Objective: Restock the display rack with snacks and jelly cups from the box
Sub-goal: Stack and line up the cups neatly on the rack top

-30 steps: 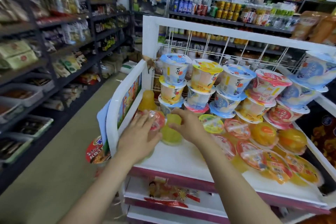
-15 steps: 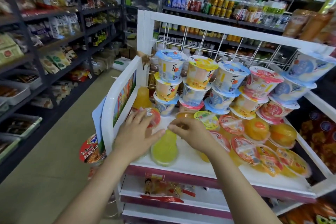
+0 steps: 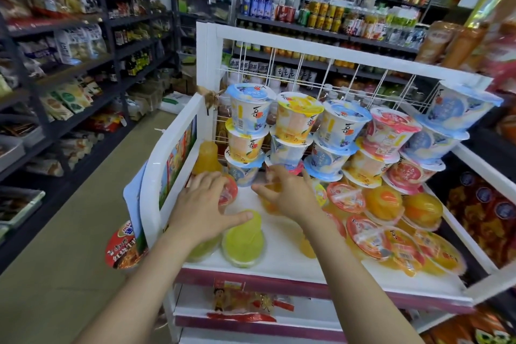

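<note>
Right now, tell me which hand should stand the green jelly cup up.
Left. The left hand already lies over the green jelly cup, thumb touching its top. The right hand is farther back, busy with an orange cup.

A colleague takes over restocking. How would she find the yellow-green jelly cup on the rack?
Find the white display rack and its top shelf. At the front left, below the left hand, the yellow-green jelly cup lies overturned, base up. Neighbouring cups are orange or red-lidded.

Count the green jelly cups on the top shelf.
2. One green cup at the shelf's front edge; the other sits left of it, partly under the left hand. Arms may hide more.
</note>
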Motion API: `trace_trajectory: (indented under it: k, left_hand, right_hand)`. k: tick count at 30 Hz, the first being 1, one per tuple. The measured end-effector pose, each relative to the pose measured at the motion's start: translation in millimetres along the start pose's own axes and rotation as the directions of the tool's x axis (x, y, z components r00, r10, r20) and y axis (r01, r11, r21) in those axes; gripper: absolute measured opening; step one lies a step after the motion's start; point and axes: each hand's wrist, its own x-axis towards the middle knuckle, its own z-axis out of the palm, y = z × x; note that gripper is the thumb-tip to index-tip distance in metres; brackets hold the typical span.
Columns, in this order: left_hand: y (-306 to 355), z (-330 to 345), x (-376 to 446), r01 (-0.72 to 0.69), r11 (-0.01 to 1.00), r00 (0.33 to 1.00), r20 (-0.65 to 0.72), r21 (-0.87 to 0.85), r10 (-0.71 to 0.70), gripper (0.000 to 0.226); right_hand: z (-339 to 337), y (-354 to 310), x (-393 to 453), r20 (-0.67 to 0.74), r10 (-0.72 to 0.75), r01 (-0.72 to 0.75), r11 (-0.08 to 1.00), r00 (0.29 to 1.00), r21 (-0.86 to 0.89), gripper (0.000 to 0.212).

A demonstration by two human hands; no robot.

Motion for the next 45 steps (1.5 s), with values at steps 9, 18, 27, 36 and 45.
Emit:
trace_trajectory:
  k: [9,18,27,36,45]
  left_hand:
    - [-2,-1,-3,-0.013,1.0,1.0,-0.021,-0.004,0.013,0.115]
    - [-1,0,-2,-0.014,1.0,1.0,-0.026,-0.004,0.014,0.106]
    - [-2,1,-2,-0.011,1.0,1.0,-0.019,0.009,0.011,0.105]
    - [0,-1,-3,-0.008,1.0,1.0,-0.011,0.008,0.008,0.099]
    - [0,-3,-4,-0.001,1.0,1.0,0.021,-0.013,0.002,0.11]
  right_hand:
    - [6,7,3,0.063,-0.152,0.159,0.979,0.986,-0.129,0.055]
    - [-5,6,2,0.309,-0.074,0.155,0.956,0.948,-0.249,0.08]
    - [3,7,6,0.27,-0.029,0.106,0.955,0.963,-0.278,0.091]
    - [4,7,4,0.295,-0.045,0.152,0.925,0.954,-0.348,0.053]
    - [-7,6,2,0.042,-0.054,0.052,0.997,0.998,0.057,0.047]
